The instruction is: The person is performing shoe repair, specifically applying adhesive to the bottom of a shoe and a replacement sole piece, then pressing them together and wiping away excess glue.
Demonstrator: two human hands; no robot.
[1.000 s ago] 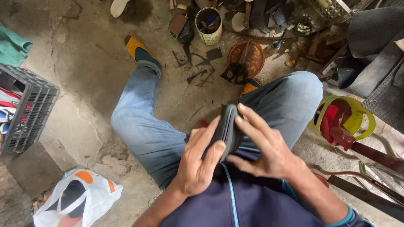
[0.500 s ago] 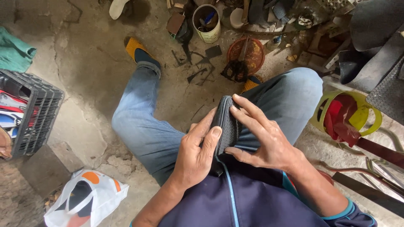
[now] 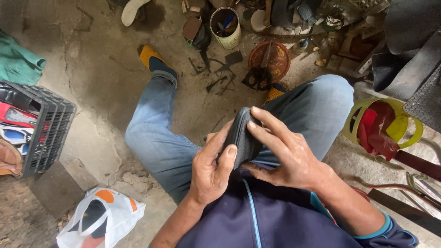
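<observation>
Pinching a dark, curved rubber piece [image 3: 243,138], your left hand [image 3: 211,167] and right hand [image 3: 287,154] bent it over your knee.

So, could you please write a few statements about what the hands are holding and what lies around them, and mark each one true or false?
1. Both hands grip one dark rubbery piece. True: the left hand holds its near edge and the right hand lies over its top.
2. The black crate stands on the person's right. False: it stands on their left.
3. A white plastic bag lies on the floor by the left arm. True.
4. The tin can lies tipped on its side. False: it stands upright with tools inside.
5. The person wears shorts. False: they wear blue jeans.
</observation>
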